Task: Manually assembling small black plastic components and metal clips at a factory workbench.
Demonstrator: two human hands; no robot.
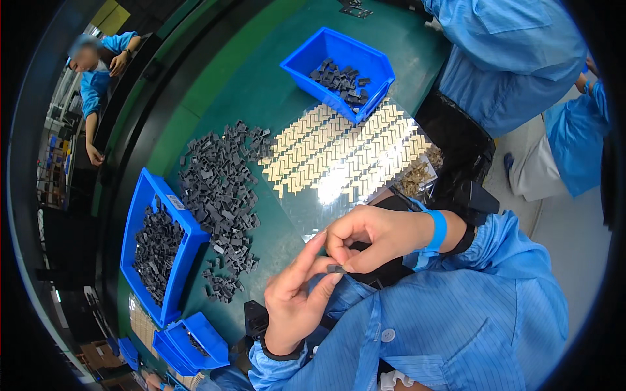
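Observation:
Close to my body, both hands meet over one small dark rectangular part [335, 268]. My left hand [293, 296] pinches it between thumb and fingertips. From the other side, the thumb and fingers of my right hand [385, 238] close on the same piece; a blue band circles that wrist. Just beyond lies a clear sheet [300, 218] bearing rows of small cream-coloured rectangular pieces [345, 153]. To the left of the sheet spreads a loose heap of small dark grey parts [222, 189], similar in colour to the held one.
A blue bin [306, 45] with dark parts stands at the far edge of the sheet. Another blue bin [169, 287] full of dark parts is on the left, with smaller blue bins [218, 355] nearer. Brownish scraps [417, 176] lie right of the sheet. Co-workers in blue [515, 58] are nearby.

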